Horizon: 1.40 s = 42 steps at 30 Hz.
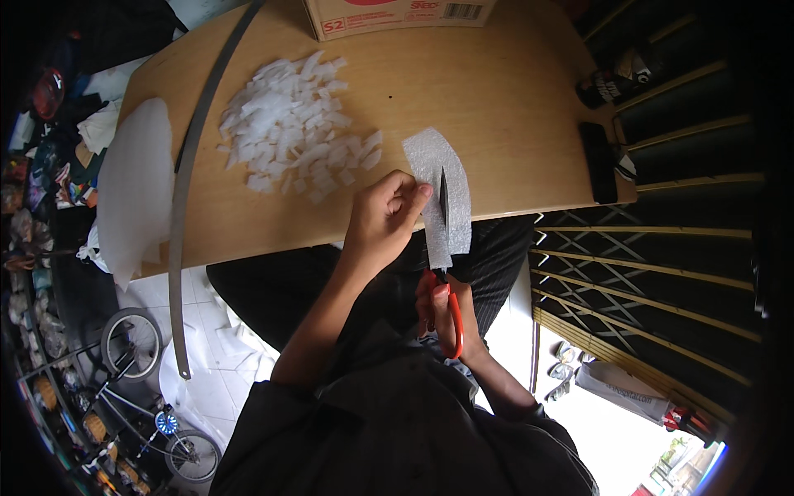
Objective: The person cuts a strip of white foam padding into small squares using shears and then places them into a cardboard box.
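Fingers [423, 193] of L hand [384, 208] pinch foam sheet [459, 198]; R hand [468, 318] grips orange-handled scissors [456, 321]; best cut w/ sheet taut.

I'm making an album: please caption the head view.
Left hand holds a white sheet, right hand red-handled scissors against it, small white pieces heaped on the table.

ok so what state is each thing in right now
left hand, pinching foam sheet
right hand, gripping scissors
foam sheet, partly slit
scissors, blades at foam sheet, opening unclear
foam pieces, cut small, loosely heaped
big sheet, lying on table
ruler, overhanging table edge
box, on table, top out of view
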### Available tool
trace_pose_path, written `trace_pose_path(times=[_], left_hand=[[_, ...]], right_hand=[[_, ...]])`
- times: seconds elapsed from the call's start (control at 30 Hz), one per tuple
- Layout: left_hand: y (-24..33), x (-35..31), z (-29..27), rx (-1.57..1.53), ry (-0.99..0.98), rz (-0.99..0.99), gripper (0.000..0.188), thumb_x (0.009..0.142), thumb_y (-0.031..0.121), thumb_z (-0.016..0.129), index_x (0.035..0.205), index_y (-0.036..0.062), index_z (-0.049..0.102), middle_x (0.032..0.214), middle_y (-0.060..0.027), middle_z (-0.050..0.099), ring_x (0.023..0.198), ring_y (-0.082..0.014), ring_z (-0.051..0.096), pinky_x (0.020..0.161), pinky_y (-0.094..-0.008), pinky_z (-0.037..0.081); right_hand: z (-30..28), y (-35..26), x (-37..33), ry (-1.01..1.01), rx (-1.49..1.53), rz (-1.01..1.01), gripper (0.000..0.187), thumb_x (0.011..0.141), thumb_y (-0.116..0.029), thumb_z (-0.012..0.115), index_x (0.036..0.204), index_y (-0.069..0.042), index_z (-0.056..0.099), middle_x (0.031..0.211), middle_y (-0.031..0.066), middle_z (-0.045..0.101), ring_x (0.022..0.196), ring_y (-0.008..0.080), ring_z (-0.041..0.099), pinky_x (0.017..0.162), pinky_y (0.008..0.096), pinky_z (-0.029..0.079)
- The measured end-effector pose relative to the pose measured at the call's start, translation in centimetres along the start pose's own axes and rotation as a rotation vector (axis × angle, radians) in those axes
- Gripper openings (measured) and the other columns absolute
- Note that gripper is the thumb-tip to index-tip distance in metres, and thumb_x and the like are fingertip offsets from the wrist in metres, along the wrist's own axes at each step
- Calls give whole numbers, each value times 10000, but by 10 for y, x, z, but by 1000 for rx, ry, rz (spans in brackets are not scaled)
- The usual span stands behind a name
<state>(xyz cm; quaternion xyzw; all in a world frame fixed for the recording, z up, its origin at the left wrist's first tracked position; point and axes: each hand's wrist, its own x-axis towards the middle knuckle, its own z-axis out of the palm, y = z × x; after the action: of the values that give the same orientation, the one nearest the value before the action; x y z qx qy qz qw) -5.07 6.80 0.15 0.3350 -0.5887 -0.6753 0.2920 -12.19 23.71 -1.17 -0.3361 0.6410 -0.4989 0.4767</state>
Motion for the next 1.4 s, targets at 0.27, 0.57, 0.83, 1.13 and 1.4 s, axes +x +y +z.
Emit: trace_pose_path(times=[0.27, 0.57, 0.83, 1.13, 1.4], left_hand=[[9, -3, -6, 175, -59, 85, 239, 926, 164, 642, 810, -36, 579, 581, -22, 515, 539, -36, 421, 475, -247, 351], [32, 0, -30, 334, -340, 18, 302, 964, 234, 603, 807, -22, 570, 650, -4, 559, 552, -40, 468, 478, -223, 363], [20, 4, -26, 127, -100, 73, 275, 972, 213, 579, 858, -37, 577, 612, -47, 572, 512, -70, 486, 466, -254, 379], [49, 10, -41, 463, -183, 152, 297, 926, 185, 623, 738, -36, 565, 540, -81, 515, 496, -113, 435, 484, -302, 366], [48, 12, -35, 379, -203, 113, 326, 934, 197, 637, 714, -32, 566, 559, -3, 476, 539, -59, 390, 472, -266, 333]], right_hand=[[-12, 13, 4, 25, -137, -26, 800, 839, -735, 442, 871, 59, 530, 538, 64, 521, 415, 141, 545, 380, 253, 419], [-50, -5, 16, -78, -262, -99, 660, 847, -640, 564, 784, 17, 534, 509, 44, 493, 418, 141, 540, 415, 270, 409], [-67, -26, 29, -141, -386, -146, 575, 861, -550, 626, 772, 13, 550, 540, 135, 490, 480, 309, 525, 493, 366, 417], [-68, -33, 28, -247, -407, -179, 608, 880, -592, 570, 757, 4, 549, 543, 131, 494, 492, 316, 550, 505, 374, 431], [-65, -30, 28, -242, -352, -188, 621, 911, -599, 512, 755, 3, 536, 521, 109, 471, 465, 274, 544, 488, 358, 424]])
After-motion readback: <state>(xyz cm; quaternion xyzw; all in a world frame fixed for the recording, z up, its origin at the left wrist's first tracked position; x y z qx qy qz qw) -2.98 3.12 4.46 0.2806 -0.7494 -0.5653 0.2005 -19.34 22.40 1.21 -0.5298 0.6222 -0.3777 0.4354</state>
